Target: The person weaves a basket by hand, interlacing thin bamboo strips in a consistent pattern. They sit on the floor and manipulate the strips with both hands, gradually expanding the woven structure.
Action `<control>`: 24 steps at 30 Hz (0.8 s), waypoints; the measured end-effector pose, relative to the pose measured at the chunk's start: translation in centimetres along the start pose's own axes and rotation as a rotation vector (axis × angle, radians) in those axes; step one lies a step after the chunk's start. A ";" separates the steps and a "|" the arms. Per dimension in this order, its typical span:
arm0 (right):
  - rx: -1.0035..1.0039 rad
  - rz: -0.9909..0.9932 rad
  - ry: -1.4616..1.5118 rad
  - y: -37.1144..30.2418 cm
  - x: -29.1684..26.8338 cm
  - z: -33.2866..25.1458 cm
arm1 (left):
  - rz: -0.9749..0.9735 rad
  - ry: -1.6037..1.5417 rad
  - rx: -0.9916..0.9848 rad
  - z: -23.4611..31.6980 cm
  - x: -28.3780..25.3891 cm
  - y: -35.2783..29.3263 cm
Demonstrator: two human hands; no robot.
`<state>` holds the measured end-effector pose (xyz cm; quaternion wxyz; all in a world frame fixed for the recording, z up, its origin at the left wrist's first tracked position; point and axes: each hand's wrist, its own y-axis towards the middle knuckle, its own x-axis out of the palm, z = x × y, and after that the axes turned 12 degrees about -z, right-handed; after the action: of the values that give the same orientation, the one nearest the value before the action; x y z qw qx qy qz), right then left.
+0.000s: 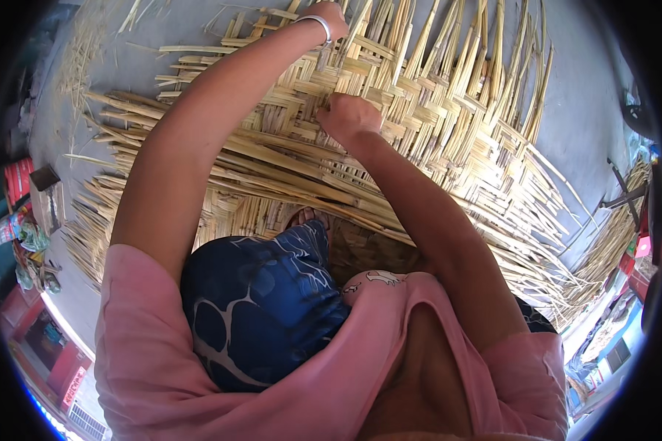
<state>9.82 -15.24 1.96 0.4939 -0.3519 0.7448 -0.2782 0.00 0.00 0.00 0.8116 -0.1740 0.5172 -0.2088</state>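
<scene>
Holds left hand (pixel 333 20) curled at the mat (pixel 423 114), woven and spread beneath both hands; rests right hand (pixel 351 119), loosely fisted, on it, nearer, apart from the left. Cannot tell if pinching strips (pixel 287 173) with either.

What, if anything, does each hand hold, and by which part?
Cannot be told: the left hand and right hand curl over the woven mat, hiding any grip.

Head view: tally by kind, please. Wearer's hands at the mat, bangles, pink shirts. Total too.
Hands at the partly woven mat: 2 (left hand, right hand)
Silver bangle: 1
Pink short-sleeved shirt: 1
Total: 4
</scene>
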 end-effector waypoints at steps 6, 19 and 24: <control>0.112 -0.039 0.033 0.4 -0.7 -1.1 | -0.081 -0.233 -0.053 0.3 -0.1 0.1; 0.095 -0.006 0.070 0.3 -0.6 -0.6 | -0.174 -0.670 -0.010 -1.8 2.1 3.8; 0.042 0.022 0.060 0.1 -0.4 -0.5 | -0.044 -0.015 0.019 -0.3 0.3 0.7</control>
<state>9.46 -14.83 2.31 0.4815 -0.3249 0.7571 -0.2990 -0.03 0.42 -0.64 0.8122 -0.1794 0.5051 -0.2301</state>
